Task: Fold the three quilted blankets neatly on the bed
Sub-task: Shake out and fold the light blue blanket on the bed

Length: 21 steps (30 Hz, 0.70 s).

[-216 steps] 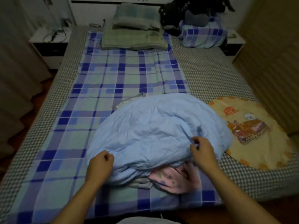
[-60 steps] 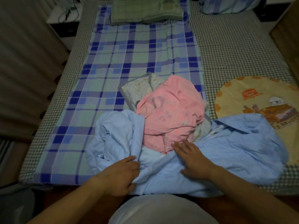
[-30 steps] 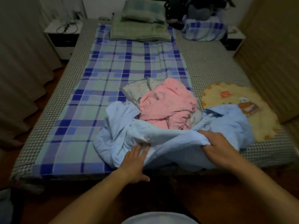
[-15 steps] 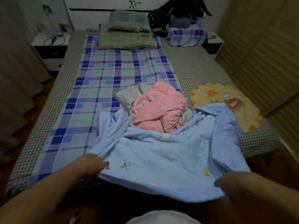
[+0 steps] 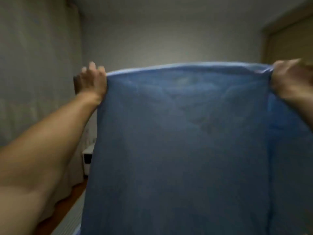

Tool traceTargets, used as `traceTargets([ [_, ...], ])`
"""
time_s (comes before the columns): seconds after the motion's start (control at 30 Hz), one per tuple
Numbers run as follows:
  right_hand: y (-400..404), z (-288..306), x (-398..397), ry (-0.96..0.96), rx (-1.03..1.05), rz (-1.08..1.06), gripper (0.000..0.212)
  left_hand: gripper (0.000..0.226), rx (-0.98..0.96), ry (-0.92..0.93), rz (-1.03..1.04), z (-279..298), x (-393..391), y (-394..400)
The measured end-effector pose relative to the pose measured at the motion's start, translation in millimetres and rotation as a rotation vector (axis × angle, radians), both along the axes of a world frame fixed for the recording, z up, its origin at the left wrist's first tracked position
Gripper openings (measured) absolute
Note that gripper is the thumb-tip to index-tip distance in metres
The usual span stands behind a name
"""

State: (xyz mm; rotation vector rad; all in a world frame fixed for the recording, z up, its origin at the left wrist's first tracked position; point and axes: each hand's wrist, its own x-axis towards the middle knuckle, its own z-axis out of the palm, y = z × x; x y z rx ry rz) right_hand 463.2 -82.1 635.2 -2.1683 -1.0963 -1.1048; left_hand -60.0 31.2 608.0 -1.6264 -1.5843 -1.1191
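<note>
While the left hand [image 5: 92,80] and right hand [image 5: 291,78] each grip a top corner, the soft light-blue quilted blanket [image 5: 177,150] hangs stretched between them, filling most of the view.

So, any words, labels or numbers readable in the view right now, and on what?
None. The held-up blue quilted blanket fills most of the view and shows no print. The left hand and right hand grip its top edge. The white bedside cabinet is too blurred to show any text.
</note>
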Motion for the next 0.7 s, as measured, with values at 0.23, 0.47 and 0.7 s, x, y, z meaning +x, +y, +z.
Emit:
traceTargets([
  [0.23,-18,-14,-58,-0.023,0.095,0.157,0.038,0.023,-0.109,0.04,-0.043,16,15,-12],
  [0.47,-49,-91,-73,0.122,-0.208,0.037,0.025,0.03,-0.251,-0.01,0.104,-85,-39,-14],
  [0.7,-74,-243,-110,0.049,-0.362,0.337,0.031,0.041,-0.613,-0.399,-0.65,-284,-43,-57],
])
